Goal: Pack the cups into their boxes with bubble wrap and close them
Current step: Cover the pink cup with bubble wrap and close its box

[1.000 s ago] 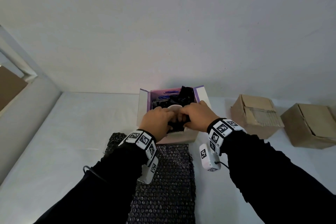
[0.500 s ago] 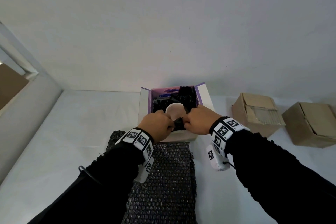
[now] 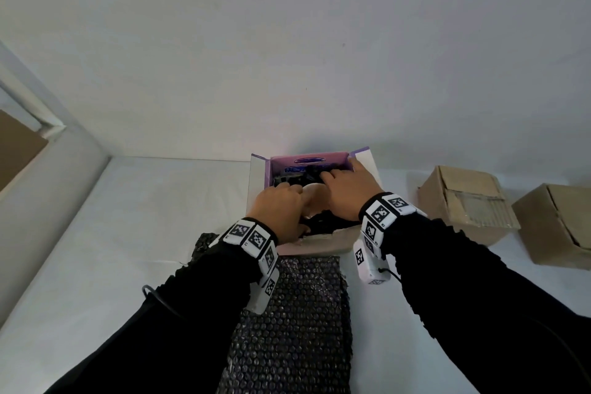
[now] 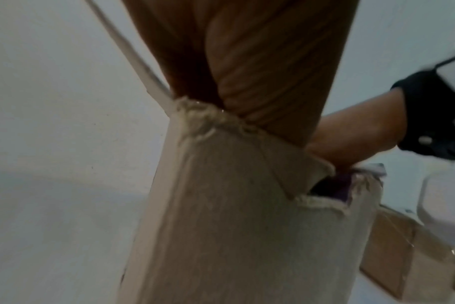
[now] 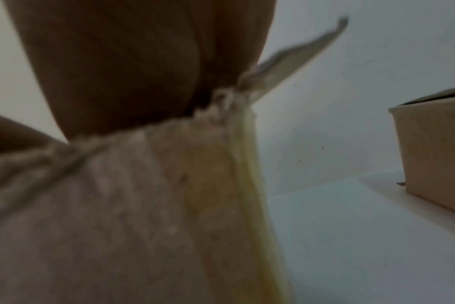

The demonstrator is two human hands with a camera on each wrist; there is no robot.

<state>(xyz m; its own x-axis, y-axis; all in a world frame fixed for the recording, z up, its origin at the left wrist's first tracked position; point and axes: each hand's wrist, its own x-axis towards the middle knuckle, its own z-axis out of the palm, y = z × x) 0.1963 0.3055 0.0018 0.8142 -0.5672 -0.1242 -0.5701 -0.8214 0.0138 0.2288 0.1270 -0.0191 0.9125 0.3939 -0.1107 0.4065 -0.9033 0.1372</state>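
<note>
1. Open cardboard box with purple lining (image 3: 311, 245) — stands on the white surface (image 3: 134, 233) at centre, flaps up, so both hands can work inside it.
2. Pale round cup (image 3: 311, 197) — sits inside the box, only a patch of it showing between the hands, with dark bubble wrap (image 3: 289, 177) packed around it as padding.
3. Left hand (image 3: 279, 211) — at the near left of the box; fingers curled down inside, apparently tucking wrap beside the cup, though what they hold cannot be told.
4. Right hand (image 3: 347, 190) — reaches to the far right corner, fingers fairly straight and pressing wrap down, likely to clear the flaps for closing.
5. Spare sheet of dark bubble wrap (image 3: 292, 323) — lies flat on the surface just before the box, within reach for the next cup.
6. Two brown cardboard boxes (image 3: 468, 201) — well apart at right, awaiting their turn.
</note>
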